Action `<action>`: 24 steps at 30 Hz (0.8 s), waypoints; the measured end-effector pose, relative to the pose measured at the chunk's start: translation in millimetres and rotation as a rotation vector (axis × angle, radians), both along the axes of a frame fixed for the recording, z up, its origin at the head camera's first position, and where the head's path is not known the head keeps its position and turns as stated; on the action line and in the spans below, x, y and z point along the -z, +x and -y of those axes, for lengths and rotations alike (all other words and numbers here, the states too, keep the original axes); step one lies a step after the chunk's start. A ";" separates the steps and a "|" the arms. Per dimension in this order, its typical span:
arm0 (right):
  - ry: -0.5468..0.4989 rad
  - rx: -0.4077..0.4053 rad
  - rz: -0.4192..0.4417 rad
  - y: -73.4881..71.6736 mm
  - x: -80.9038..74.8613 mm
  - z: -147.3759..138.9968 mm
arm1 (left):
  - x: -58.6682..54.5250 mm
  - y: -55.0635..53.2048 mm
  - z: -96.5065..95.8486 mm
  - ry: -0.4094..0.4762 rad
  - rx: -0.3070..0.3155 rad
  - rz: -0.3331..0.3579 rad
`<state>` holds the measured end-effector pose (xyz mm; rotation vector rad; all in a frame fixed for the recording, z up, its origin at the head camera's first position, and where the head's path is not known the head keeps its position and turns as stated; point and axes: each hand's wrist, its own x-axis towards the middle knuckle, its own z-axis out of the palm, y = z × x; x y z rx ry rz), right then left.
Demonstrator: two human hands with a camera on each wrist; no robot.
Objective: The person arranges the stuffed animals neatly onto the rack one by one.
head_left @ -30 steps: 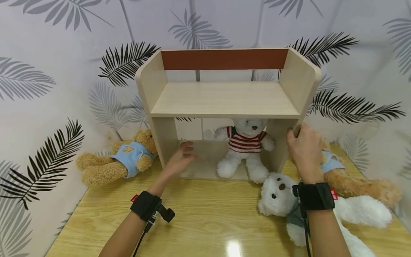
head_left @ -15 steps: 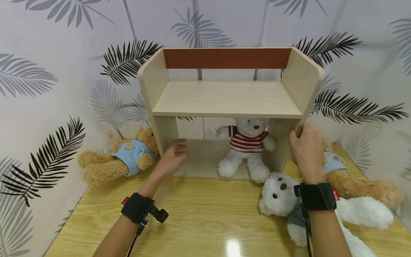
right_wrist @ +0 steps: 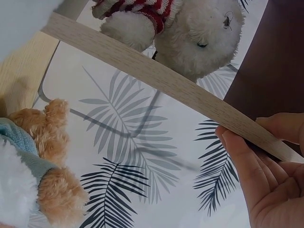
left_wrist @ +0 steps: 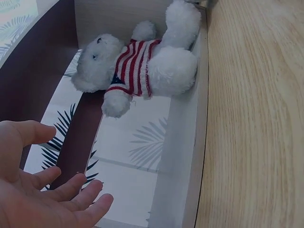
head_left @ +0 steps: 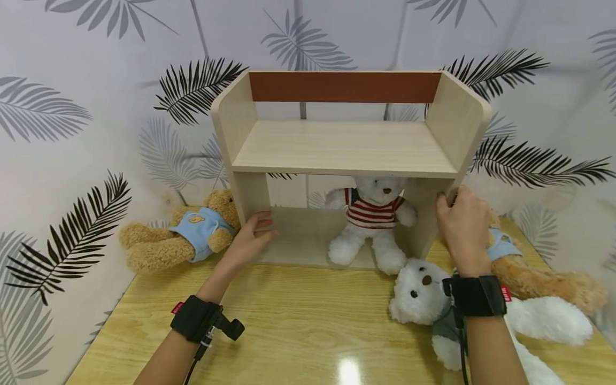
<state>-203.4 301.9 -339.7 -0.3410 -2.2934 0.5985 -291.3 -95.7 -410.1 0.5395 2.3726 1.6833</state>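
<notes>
A pale wooden desktop shelf [head_left: 341, 147] with two levels stands at the back of the table. On its lower level, towards the right, sits a white teddy bear [head_left: 368, 214] in a red-and-white striped top. My right hand [head_left: 464, 230] grips the front edge of the shelf's right side panel [right_wrist: 156, 88], thumb inside and fingers outside. By the lower left side panel is my left hand [head_left: 249, 240], its fingers loosely spread [left_wrist: 66, 190] and nothing held in them.
A brown teddy bear [head_left: 192, 235] in a blue top lies left of the shelf. On the right, a white teddy bear [head_left: 421, 291] in a dark green top lies under my right forearm, beside another brown bear [head_left: 534, 272]. Leaf-patterned cloth [head_left: 96, 107] hangs behind.
My left hand has moved left, from the shelf's lower opening to its left side panel. The right hand keeps its grip, and the shelf and bears stay in place.
</notes>
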 end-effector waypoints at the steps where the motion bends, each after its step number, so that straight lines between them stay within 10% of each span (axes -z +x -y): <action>1: 0.001 -0.001 0.001 -0.1 -0.2 -0.3 | -0.3 0.3 1.0 0.007 0.003 0.005; 24: 0.010 -0.008 -0.022 -0.3 0.9 -0.6 | -13.5 8.6 35.1 -0.012 0.038 0.011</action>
